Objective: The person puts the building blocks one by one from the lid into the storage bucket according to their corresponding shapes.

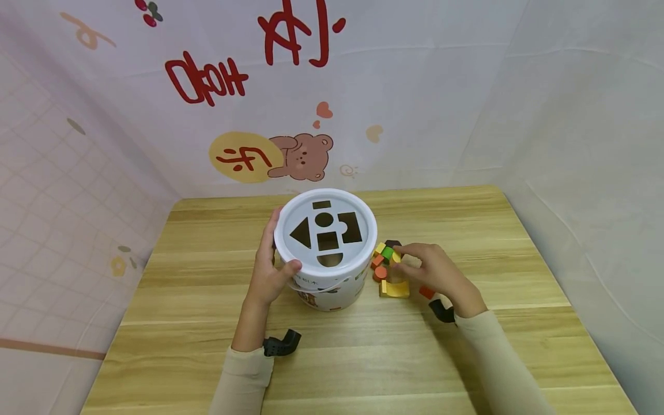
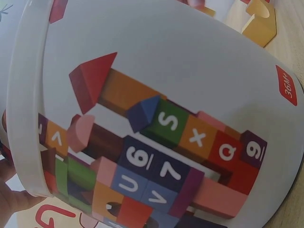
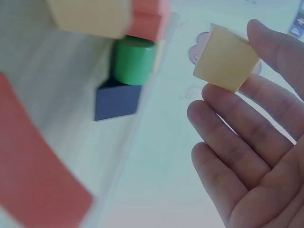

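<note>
A white bucket (image 1: pixel 342 297) stands upright on the table, its lid (image 1: pixel 298 212) cut with several shaped holes. My left hand (image 1: pixel 267 276) grips the bucket's left side, thumb at the lid's rim and fingers round the far side. To the right of the bucket, my right hand (image 1: pixel 441 275) pinches a small yellow block (image 3: pixel 227 59) between thumb and fingers. Beside that hand lie loose blocks: a green cylinder (image 3: pixel 135 61), a dark block (image 3: pixel 118 100), an orange-red round block (image 1: pixel 380 273) and a yellow block with a curved cutout (image 1: pixel 395 289).
A red block (image 1: pixel 427 292) lies partly under my right wrist. Black wrist mounts (image 1: pixel 282 343) jut from both sleeves. The wooden table (image 1: pixel 197 300) meets printed white cloth walls (image 1: pixel 415 115) at the back and sides.
</note>
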Demonstrator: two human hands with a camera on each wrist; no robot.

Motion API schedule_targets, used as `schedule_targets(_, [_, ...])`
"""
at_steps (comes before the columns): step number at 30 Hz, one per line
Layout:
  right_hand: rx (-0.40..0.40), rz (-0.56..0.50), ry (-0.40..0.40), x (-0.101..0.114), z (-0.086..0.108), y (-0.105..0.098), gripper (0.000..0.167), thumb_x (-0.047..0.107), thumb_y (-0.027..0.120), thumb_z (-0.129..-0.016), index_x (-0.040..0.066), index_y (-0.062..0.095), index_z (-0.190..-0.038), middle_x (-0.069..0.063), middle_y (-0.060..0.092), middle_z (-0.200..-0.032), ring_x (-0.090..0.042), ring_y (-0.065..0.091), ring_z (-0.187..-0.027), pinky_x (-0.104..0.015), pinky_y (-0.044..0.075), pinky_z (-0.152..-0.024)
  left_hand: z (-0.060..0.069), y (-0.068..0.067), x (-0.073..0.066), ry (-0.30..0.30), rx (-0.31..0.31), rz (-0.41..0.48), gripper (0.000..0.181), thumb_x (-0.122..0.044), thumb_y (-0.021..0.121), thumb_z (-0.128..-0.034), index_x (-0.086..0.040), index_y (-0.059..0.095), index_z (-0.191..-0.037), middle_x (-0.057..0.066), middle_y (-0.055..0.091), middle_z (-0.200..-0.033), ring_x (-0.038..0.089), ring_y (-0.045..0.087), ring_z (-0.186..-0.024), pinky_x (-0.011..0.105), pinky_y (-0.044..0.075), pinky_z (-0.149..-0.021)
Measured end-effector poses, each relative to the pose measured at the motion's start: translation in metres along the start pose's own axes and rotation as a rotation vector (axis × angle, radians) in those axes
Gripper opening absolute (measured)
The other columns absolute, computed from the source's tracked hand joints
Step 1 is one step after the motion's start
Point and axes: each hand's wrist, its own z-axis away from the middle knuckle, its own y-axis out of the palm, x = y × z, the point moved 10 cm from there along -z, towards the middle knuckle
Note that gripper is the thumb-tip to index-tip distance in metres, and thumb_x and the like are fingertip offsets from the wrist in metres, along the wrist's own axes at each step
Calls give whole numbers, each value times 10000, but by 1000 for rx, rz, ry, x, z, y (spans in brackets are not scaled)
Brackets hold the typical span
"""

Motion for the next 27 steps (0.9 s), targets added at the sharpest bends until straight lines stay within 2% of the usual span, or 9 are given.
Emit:
schedule_targets(1, [-7, 2, -18, 3, -1, -3, 390, 78, 848, -899, 1, 753, -1270, -116, 773, -1194, -233, 684, -831, -455, 582, -767, 0, 0, 0, 1, 0, 1, 1167, -806, 738, -789, -233, 267, -1690, 40, 354, -1689, 284, 334, -1528, 664, 160, -1217])
schedule_targets(3, [-26, 10, -47, 8, -4, -9, 393, 77, 853, -894, 18, 758, -1271, -104, 779, -1178, -222, 679, -817, -436, 574, -737, 0, 0, 0, 4, 0, 5, 1168, -805, 741, -787, -226, 274, -1688, 46, 360, -1684, 286, 339, -1523, 663, 160, -1218])
schedule_targets(6, [-55, 19, -84, 16, -8, -18, 397, 82, 867, -879, 25, 765, -1259, -114, 777, -1180, -283, 750, -979, -459, 612, -818, 0, -1, 0, 4, 0, 3, 1164, -807, 739, -785, -232, 279, -1686, 46, 367, -1680, 285, 341, -1521, 665, 168, -1215])
schedule_targets(9, [-76, 24, -111, 22, -12, -25, 402, 70, 872, -869, -9, 760, -1247, -142, 768, -1199, -349, 736, -1105, -527, 593, -906, -1, -1, 0, 4, 0, -1, 1159, -809, 738, -785, -238, 283, -1685, 43, 373, -1676, 282, 352, -1513, 663, 182, -1211])
schedule_targets(22, [-109, 62, -170, 45, -29, -54, 422, 84, 870, -876, -25, 746, -1264, -156, 763, -1210, -362, 731, -1117, -538, 590, -905, 0, 0, -1, -1, -2, -5, 1149, -815, 732, -784, -261, 284, -1685, 26, 379, -1675, 276, 366, -1505, 664, 195, -1204])
schedule_targets(27, [-121, 83, -188, 54, -36, -65, 426, 78, 865, -880, -27, 741, -1274, -160, 760, -1217, -366, 727, -1127, -531, 593, -894, 0, 0, -1, -1, -1, -2, 1181, -814, 737, -781, -215, 277, -1688, 45, 384, -1670, 288, 370, -1497, 662, 200, -1200])
